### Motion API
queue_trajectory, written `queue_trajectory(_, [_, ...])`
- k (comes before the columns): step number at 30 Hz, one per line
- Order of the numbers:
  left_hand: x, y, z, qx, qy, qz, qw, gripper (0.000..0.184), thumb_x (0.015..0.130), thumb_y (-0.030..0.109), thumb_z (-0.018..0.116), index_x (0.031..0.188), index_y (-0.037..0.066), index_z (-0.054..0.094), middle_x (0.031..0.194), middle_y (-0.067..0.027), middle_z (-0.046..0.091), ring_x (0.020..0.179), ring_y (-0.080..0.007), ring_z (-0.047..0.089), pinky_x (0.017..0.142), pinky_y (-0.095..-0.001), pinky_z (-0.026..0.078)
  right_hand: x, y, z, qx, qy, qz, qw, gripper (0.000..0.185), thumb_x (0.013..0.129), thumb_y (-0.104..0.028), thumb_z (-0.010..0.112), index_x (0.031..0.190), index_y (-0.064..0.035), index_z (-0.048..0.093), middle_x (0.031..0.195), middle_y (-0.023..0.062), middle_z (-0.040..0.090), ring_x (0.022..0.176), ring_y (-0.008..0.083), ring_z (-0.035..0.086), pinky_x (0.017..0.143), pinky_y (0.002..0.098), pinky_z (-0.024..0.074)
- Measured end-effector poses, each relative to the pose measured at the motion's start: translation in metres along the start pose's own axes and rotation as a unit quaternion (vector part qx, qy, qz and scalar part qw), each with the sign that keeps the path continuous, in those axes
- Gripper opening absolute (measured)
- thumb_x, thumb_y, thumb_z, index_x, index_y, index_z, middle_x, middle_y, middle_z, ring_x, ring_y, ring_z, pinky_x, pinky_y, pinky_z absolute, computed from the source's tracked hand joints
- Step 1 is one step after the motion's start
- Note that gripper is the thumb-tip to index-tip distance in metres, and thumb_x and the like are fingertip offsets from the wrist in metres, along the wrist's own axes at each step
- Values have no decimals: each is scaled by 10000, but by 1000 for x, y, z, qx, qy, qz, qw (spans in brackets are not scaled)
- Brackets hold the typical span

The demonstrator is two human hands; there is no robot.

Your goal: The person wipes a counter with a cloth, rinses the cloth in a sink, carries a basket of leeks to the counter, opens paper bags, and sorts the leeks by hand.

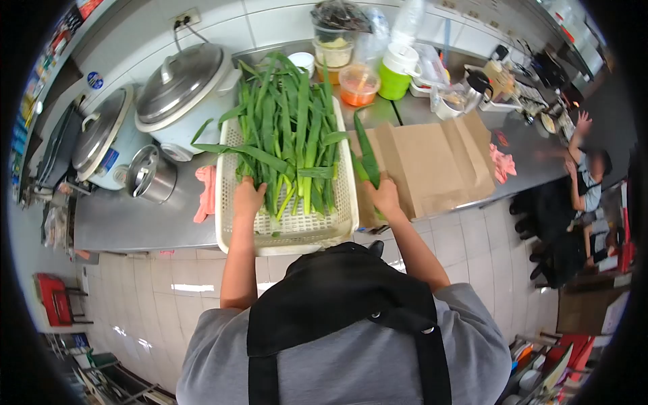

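Note:
Long green leafy stalks (297,128) lie piled in a cream plastic basket (287,241) on the steel counter. At the basket's left part, my left hand (249,197) is closed around the lower ends of some leaves, its fingertips partly hidden among them. Outside the basket's right rim, my right hand (385,196) grips a separate green stalk (366,152), which points up and away over the edge of a brown paper sheet (432,162).
Two lidded cookers (182,84) and a steel pot (152,177) stand at the left. A green jug (397,74) and an orange-filled tub (358,86) stand behind. Pink cloths (501,164) flank the work area; people (567,202) are at the far right.

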State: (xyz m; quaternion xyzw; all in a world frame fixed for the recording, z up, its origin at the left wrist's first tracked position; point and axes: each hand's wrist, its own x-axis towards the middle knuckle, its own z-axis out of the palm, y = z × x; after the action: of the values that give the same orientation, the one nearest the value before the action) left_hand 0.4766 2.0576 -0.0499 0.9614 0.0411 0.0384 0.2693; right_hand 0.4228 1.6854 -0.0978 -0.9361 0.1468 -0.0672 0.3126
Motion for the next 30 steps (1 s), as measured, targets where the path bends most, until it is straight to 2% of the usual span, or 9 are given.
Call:
queue_trajectory(5, [-7, 10, -1, 57, -50, -3, 997, 513, 769, 343, 718, 1042, -54, 540, 1015, -264, 617, 926, -415, 618, 784, -469, 503, 2, 11, -17, -60, 98, -21, 993, 807, 819, -300, 672, 1361, 147, 273, 1172, 322, 500, 1051, 443, 543, 900, 428, 476])
queue_trajectory(8, [-1, 1, 3, 30, -29, -1, 999, 457, 775, 321, 686, 1017, -47, 563, 1066, -253, 595, 965, -406, 606, 800, -475, 498, 2, -4, -36, -161, 30, -2, 987, 718, 840, -250, 651, 1350, 131, 317, 1168, 307, 505, 1075, 415, 523, 935, 420, 448])
queue_trajectory(11, [1, 0, -4, -16, -19, 2, 1000, 376, 769, 263, 655, 972, -45, 580, 1035, -243, 606, 925, -409, 606, 787, -483, 488, -5, -60, -64, -141, 152, -143, 968, 558, 860, -185, 622, 1307, 87, 429, 1185, 265, 511, 1094, 367, 507, 956, 425, 422])
queue_trajectory(13, [-6, 10, -16, -169, -54, -20, 984, 336, 808, 282, 661, 923, -25, 587, 928, -170, 628, 821, -314, 622, 708, -416, 504, -9, -106, -71, 59, 147, -256, 954, 459, 863, -129, 630, 1265, 51, 504, 1168, 217, 528, 1018, 334, 553, 832, 394, 480])
queue_trajectory(17, [-21, 35, -30, -339, -144, -83, 926, 324, 876, 318, 631, 955, 4, 599, 910, -78, 618, 779, -161, 584, 680, -308, 474, -35, -173, -32, 364, -242, -98, 894, 395, 916, -200, 581, 1225, 41, 532, 1090, 192, 617, 874, 245, 636, 721, 336, 521])
queue_trajectory(20, [-27, 35, -22, -418, -161, -102, 888, 328, 898, 342, 625, 1010, 36, 586, 916, -25, 612, 801, -97, 562, 663, -255, 455, -43, -184, 3, 110, -230, -221, 941, 403, 944, -209, 540, 1249, 50, 489, 1109, 191, 614, 842, 205, 653, 663, 296, 536])
queue_trajectory(22, [-29, 29, -14, -483, -167, -99, 854, 329, 916, 285, 617, 1116, 32, 554, 995, -46, 612, 872, -128, 586, 731, -303, 494, -46, -190, 5, 297, -439, -83, 844, 415, 959, -213, 511, 1261, 65, 450, 1096, 184, 610, 821, 209, 663, 681, 308, 554])
queue_trajectory(27, [-49, 32, -14, -639, -156, -151, 738, 398, 942, 242, 588, 1264, 38, 472, 1141, -73, 588, 1060, -194, 565, 865, -375, 489, -30, -178, 16, 416, -396, 29, 818, 343, 994, -194, 439, 1240, 42, 477, 1061, 150, 606, 886, 232, 645, 722, 322, 561])
queue_trajectory(30, [-42, 24, -1, -665, -191, -216, 689, 423, 931, 255, 603, 1270, 45, 465, 1146, -67, 591, 1087, -205, 548, 903, -385, 459, -26, -176, 25, 257, -481, 2, 838, 373, 999, -220, 432, 1268, 37, 455, 1122, 161, 587, 1023, 261, 601, 775, 357, 553])
